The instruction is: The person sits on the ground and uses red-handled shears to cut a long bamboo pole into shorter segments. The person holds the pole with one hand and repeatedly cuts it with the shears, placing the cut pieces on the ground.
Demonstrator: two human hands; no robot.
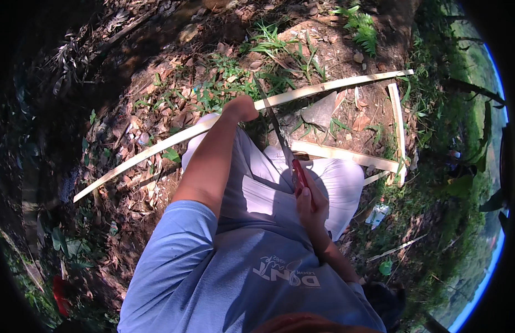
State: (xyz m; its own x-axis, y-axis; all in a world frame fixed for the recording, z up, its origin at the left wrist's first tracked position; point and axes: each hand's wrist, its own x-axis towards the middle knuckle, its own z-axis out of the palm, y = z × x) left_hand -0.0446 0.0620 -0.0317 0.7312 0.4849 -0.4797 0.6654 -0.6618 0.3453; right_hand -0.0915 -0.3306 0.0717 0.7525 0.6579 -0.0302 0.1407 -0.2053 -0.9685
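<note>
A long, pale wooden strip (135,165) runs across in front of me, from low on the left to the upper right, passing over my left knee. My left hand (244,109) is closed around its middle. In my right hand (313,206), near my lap, is the red handle of a hand saw (278,129). The saw's narrow, tapering blade slants up and away to the left, crossing the strip just right of my left hand. Whether the teeth have entered the wood is too small to tell.
Shorter wooden pieces lie at the right: one board (351,157) by my right knee, another strip (397,119) beyond it. A flat stone (320,115) sits under the long strip. Dry leaves, grass and a fern (361,29) surround me. A white wrapper (377,215) lies lower right.
</note>
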